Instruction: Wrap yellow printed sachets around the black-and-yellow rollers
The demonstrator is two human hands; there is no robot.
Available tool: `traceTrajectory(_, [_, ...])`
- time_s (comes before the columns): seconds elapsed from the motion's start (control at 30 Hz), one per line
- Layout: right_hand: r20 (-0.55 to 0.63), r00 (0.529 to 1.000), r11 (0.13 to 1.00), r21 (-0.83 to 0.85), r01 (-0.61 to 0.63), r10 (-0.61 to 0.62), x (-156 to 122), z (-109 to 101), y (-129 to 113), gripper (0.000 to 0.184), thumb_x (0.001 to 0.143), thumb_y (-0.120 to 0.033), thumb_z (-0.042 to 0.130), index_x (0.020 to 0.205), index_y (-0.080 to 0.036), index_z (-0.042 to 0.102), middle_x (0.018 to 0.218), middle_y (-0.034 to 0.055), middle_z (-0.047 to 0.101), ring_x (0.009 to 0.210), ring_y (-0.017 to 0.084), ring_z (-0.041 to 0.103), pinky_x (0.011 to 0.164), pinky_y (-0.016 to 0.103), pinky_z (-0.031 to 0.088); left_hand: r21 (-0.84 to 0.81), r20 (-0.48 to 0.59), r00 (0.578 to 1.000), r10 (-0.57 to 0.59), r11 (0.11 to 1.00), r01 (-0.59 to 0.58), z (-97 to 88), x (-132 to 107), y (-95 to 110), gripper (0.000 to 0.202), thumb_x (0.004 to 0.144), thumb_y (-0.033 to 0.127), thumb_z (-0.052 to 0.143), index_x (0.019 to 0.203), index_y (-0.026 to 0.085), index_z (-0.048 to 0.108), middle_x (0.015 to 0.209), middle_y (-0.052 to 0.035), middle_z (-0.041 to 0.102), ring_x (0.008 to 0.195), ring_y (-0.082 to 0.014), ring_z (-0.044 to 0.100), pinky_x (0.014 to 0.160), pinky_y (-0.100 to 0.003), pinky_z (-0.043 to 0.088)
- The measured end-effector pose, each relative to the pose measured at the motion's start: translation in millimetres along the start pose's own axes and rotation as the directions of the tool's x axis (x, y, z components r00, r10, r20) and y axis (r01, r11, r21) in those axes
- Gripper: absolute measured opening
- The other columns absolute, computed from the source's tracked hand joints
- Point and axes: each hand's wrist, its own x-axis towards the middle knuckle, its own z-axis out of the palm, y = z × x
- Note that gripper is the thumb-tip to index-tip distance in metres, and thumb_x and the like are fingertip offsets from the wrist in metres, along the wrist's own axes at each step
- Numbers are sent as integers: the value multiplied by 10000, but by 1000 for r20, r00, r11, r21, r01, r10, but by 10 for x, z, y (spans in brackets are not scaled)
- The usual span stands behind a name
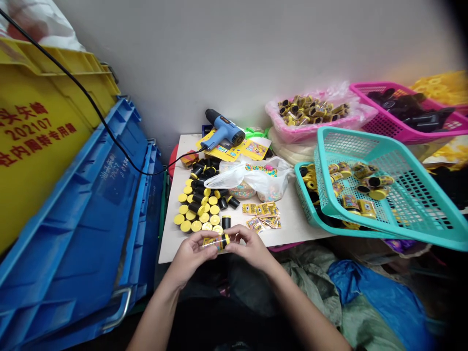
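Note:
Above the front edge of the table, my left hand (195, 253) is closed around one end of a small labelled canister (215, 242) lying sideways. My right hand (249, 245) pinches its other end, where a yellow rim and black part show. Just beyond my hands stand several yellow-capped canisters (196, 225) in rows, with black canisters (199, 198) lying on and behind them. To the right lie printed yellow sachets (266, 210). Behind these, a white plastic bag (270, 181) holds many small coloured beads or pellets.
A blue heat gun (224, 131) rests on printed cards (256, 148) at the back; its black cable (120, 147) runs left. Blue crates (73, 234) line the left. At right, a turquoise basket (424, 195) with labelled canisters overhangs the table, near pink baskets (380, 114).

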Motion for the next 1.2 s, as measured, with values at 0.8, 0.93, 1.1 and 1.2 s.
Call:
traceTrajectory(0.8, [-457,509,586,-801,123,-730,-458,-761,-1032,353,779,-224,659,1127,-238,598,1057,77,618,1009,243,567,921,451,412,329,44,850,526,795,-509,275,-65,-107,390,791,263,637,1178,251,588,1236,-95,581,1092,-224,556,879,-347,474])
traceTrajectory(0.93, [-382,385,294,-917,-268,-840,-358,-1214,-1168,464,777,-303,668,1203,-152,563,1174,161,557,1158,334,458,988,547,271,277,-111,934,338,914,-298,235,-23,-147,191,820,301,583,953,199,676,995,-66,698,930,-206,625,844,-326,474])
traceTrajectory(1.1, [-89,957,280,-960,-9,-275,-48,-872,-327,159,865,-300,551,866,-227,693,870,83,637,857,230,541,752,366,384,238,-135,947,292,937,-255,212,-40,-120,157,785,311,603,841,201,700,902,-54,724,898,-220,638,836,-324,477])
traceTrajectory(1.2, [-134,986,245,-964,-106,-98,74,-684,108,149,845,-301,581,915,-268,708,983,103,600,927,260,480,738,373,342,237,-133,950,281,940,-245,204,-57,-89,155,775,314,608,824,201,703,875,-52,728,858,-216,645,816,-321,487])
